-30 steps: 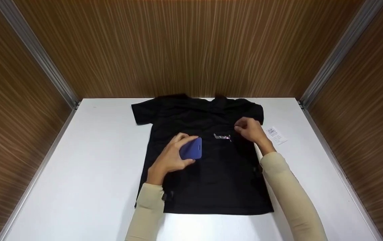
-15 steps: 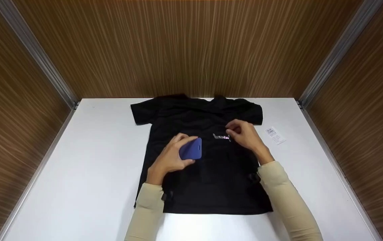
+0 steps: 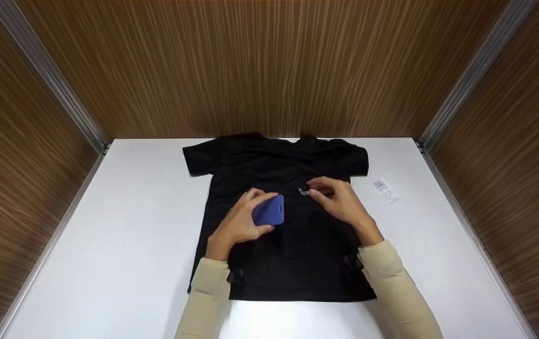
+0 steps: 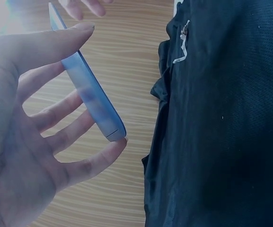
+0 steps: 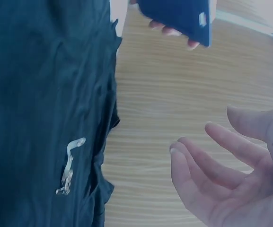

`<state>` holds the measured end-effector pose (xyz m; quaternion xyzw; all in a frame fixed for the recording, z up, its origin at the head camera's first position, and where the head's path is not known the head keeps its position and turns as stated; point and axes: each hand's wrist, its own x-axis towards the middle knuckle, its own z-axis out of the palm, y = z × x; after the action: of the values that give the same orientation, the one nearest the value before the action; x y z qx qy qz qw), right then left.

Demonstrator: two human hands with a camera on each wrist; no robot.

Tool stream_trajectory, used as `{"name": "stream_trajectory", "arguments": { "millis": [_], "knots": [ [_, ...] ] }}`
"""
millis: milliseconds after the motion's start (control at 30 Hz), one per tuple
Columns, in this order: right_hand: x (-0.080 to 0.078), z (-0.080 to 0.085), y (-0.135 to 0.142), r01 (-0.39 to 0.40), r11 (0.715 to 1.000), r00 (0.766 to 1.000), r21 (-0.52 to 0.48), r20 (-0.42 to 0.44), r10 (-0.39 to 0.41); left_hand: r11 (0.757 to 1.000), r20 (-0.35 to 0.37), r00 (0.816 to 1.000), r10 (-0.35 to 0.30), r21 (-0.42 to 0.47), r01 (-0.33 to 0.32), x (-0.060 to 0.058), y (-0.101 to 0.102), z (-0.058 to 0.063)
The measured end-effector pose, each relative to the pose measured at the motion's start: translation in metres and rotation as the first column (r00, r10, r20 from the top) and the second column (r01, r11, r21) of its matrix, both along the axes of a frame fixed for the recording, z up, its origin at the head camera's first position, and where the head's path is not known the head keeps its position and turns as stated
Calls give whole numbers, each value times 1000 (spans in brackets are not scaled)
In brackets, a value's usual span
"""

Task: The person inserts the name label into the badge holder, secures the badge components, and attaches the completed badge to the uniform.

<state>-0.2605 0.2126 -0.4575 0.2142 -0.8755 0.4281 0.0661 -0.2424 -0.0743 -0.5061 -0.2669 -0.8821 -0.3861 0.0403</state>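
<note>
My left hand grips a slim blue phone by its edges, thumb on one side and fingers on the other, held above a black T-shirt. The phone has rounded corners and a small slot near one end. My right hand hovers over the shirt's chest with its fingers loosely bent and apart; nothing is between them in the right wrist view. Just beyond its fingertips lies a small shiny silver strip on the shirt, partly hidden by the hand in the head view. Its kind is unclear.
The shirt lies spread on a white table, collar toward the back panel. A white printed card lies right of the shirt. Wood-grain panels enclose the back and both sides.
My right hand has moved left and slightly nearer to me, and now covers part of the silver strip. My left hand and the phone have stayed in place.
</note>
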Motion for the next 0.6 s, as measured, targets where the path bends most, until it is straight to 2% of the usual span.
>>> {"name": "stream_trajectory", "arguments": {
  "millis": [267,600],
  "knots": [
    [13,-2,-9,-24,999,999,-44,-45,22,1000,20,1000,8,-8,-8,1,1,-1],
    [24,-5,-21,-50,993,999,-108,5,51,1000,27,1000,16,-23,-15,2,1,-2]
  ]
}}
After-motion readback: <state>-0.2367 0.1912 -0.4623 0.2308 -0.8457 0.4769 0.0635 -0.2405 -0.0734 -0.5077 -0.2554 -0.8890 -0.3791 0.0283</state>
